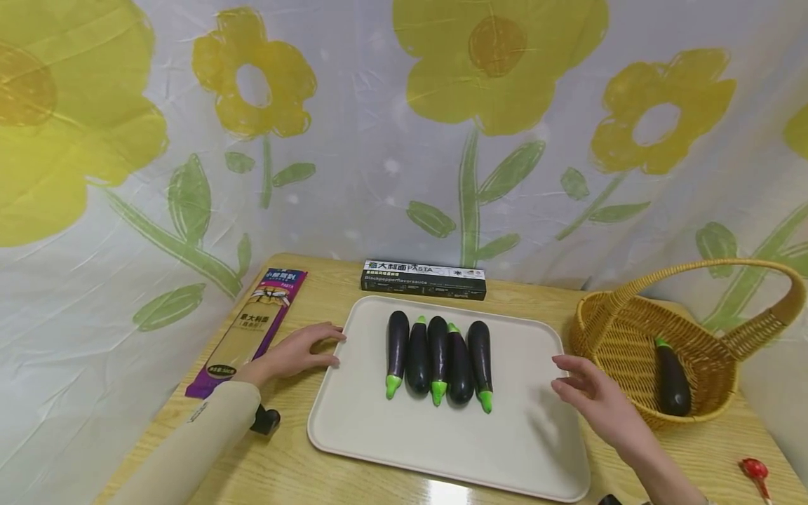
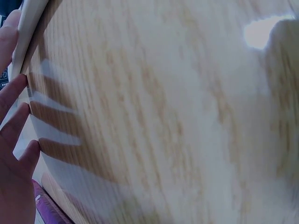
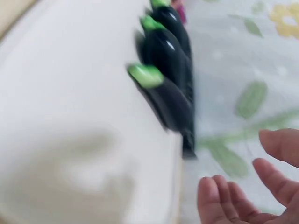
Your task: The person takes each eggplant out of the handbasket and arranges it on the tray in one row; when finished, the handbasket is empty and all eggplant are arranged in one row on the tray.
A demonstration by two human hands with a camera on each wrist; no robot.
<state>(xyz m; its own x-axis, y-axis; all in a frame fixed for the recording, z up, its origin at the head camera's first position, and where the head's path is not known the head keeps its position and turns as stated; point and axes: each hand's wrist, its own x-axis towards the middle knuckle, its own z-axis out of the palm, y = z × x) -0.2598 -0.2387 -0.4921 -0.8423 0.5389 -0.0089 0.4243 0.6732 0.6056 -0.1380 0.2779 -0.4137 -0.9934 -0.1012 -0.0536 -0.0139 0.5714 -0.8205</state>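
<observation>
Several dark eggplants (image 1: 438,351) with green stem ends lie side by side on a white tray (image 1: 360,421) in the head view. At the tray's left rim is my left hand (image 1: 299,351), fingers loosely bent and holding nothing; the left wrist view shows its fingertips (image 2: 32,148) beside the rim and wood. My right hand (image 1: 596,403) hovers near the tray's right rim with fingers parted and nothing between them. In the right wrist view that hand (image 3: 252,200) is apart from the eggplants (image 3: 170,100). Another eggplant (image 1: 672,382) lies in the wicker basket (image 1: 625,365).
The basket's tall handle arches up beside my right hand. A black pasta box (image 1: 423,282) stands behind the tray, and a purple pasta packet (image 1: 252,326) lies to the left. A red item (image 1: 754,468) sits at the front right of the wooden table (image 1: 284,463). A flowered curtain (image 1: 353,175) hangs behind.
</observation>
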